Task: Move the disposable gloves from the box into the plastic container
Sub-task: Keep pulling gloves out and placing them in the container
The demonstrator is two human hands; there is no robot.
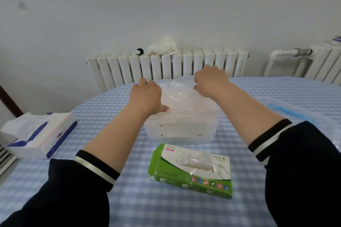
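A clear plastic container (181, 131) stands mid-table. A bundle of thin, clear disposable gloves (181, 94) bulges out of its top. My left hand (146, 97) grips the left side of the bundle, thumb against the film near the container's rim. My right hand (212, 81) pinches the bundle's upper right part with curled fingers. The green and white glove box (191, 169) lies flat in front of the container, nearer to me, with some clear film showing in its oval opening.
An opened tissue pack (39, 134), white and blue, sits at the table's left edge. A clear lid with a blue rim (287, 112) lies at the right. White radiators (166, 66) line the wall behind the round checked tablecloth (129, 199).
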